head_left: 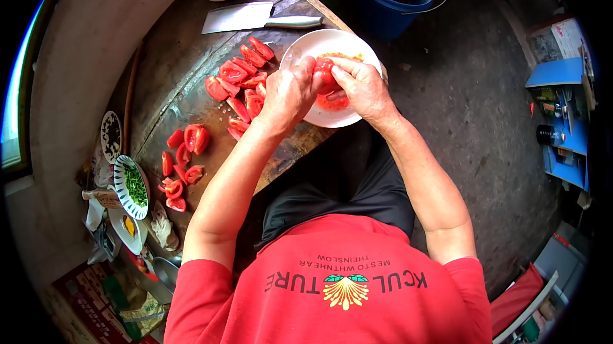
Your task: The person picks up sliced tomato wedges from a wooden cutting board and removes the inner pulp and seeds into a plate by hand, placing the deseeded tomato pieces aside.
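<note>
Worn tabletop [172, 95] is bearing cut tomato pieces [233, 73] in two groups; we are judging cutting advanced, the loose pieces apparently left to handle. Over the pulp-stained plate [319, 41], we are seeing left hand [288, 92] and right hand [365, 89] gripping one tomato [326, 76].

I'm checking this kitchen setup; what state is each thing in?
left hand, gripping tomato
right hand, gripping tomato
tomato, held over plate
plate, smeared red
tomato pieces, cut, on table
knife, lying flat, unheld
bucket, upright, open
greens, chopped, in dish
</note>
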Demonstrator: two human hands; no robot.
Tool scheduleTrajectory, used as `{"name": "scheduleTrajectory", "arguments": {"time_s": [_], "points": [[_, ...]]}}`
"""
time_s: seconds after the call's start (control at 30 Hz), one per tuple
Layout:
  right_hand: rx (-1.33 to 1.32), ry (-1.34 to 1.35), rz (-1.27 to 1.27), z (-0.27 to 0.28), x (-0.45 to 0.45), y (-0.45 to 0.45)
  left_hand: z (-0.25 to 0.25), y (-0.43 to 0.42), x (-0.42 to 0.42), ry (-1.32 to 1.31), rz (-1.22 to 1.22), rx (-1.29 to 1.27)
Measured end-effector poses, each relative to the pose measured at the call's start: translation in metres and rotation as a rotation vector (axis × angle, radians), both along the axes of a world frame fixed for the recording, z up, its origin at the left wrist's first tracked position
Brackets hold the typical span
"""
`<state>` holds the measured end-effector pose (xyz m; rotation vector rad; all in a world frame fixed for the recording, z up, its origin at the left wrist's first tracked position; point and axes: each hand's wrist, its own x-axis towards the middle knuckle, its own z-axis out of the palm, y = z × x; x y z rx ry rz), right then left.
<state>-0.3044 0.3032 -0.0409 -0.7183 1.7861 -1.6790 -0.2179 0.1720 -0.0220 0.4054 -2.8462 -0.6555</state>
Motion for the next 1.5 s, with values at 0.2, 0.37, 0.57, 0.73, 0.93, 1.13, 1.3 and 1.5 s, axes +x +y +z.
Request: {"name": "scheduleTrajectory", "arguments": {"time_s": [0.2, 0.37, 0.57, 0.73, 0.93, 1.13, 1.3, 1.5], "points": [[-0.061, -0.068, -0.027, -0.007, 0.003, -0.001, 0.004, -0.001, -0.003, 0.033, 0.013, 0.173], [-0.063, -0.253, -0.076, 0.009, -0.003, 0.004, -0.009, -0.006, -0.005, 0.191, -0.072, 0.306], [0.127, 0.356, -0.105, -0.002, -0.012, 0.008, -0.010, -0.008, -0.001, 0.235, -0.179, 0.212], [0.114, 0.547, -0.211, -0.003, -0.011, 0.002, -0.010, -0.006, -0.006, 0.295, -0.104, 0.047], [0.090, 0.700, -0.217, -0.001, -0.010, -0.002, -0.006, -0.002, -0.012, 0.325, -0.050, 0.016], [0.121, 0.794, -0.225, -0.003, -0.012, -0.003, -0.008, -0.003, -0.015, 0.333, -0.056, 0.008], [0.191, 0.785, -0.182, 0.000, -0.007, -0.002, -0.002, -0.005, -0.017, 0.361, -0.100, 0.138], [0.053, 0.855, -0.206, -0.001, 0.001, 0.000, -0.010, -0.005, -0.010, 0.467, -0.156, 0.100]]}}
